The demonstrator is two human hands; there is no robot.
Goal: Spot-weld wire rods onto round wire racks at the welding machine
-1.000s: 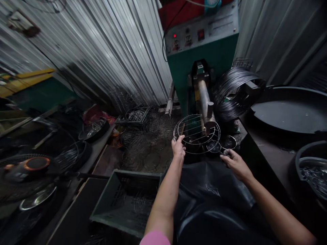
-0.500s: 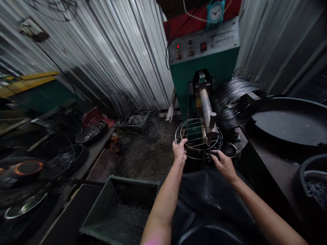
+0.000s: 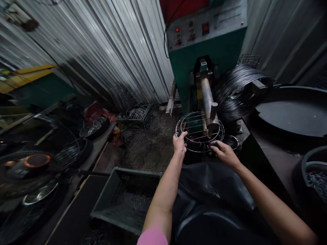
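Beyond my grip, a corrugated wall backs a wire-littered floor, and a green machine juts its metal arm over the wire rack. My left hand clasps the rack's left rim; whether my right hand, at the near-right edge, grips anything I can't tell. Past that hand sits a wire coil; nearer left, a green crate holds wire pieces, and farther right a black tub holds metal bits.

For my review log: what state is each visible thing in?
Wire rack: held at the metal arm's lower end
Left hand: closed on the rack's rim
Right hand: bent at the rack's rim; grip unclear
Indicator light: lit red
Wire coil: wound
Green crate: upright, open-topped, wire pieces inside
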